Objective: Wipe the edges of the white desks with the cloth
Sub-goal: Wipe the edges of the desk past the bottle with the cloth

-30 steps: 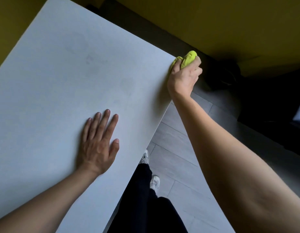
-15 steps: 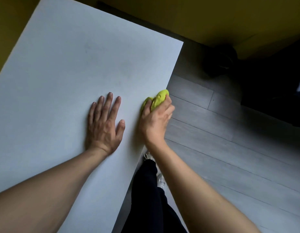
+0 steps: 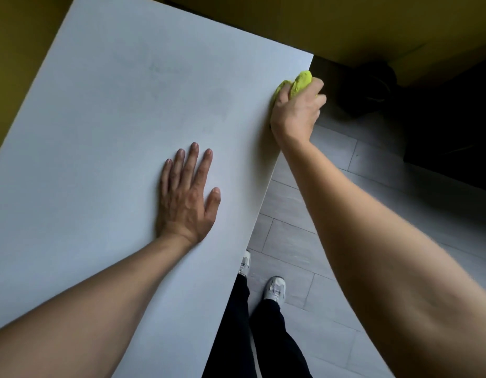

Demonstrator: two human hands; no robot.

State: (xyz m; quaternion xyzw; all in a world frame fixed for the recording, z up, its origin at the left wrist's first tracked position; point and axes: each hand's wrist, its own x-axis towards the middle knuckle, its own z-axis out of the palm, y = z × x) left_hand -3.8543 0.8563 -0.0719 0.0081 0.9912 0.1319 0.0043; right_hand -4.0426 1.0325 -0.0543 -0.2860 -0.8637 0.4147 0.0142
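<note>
- Step: edge wipe in progress, right side of worktop [image 3: 113,132].
- Right hand [image 3: 297,111] grip clenched on cloth [image 3: 297,83], wad pressed against the worktop edge, just short of the far corner.
- Left hand [image 3: 188,195] flat, fingers spread, grasping nothing; rests on the top well back from the grip, toward the person.
- Next, my guess: run the wad past the corner or back along the edge; needs steady sideways pressure so the cloth hugs the rim.
- Cloth: lime-yellow, soft, bunched into a lump, bulging out above the fingers.
- Worktop: white, matte, flat slab, sharp straight edge, faint smudges ahead of the left hand.
- Floor [image 3: 318,241] below the grip: grey planks.
</note>
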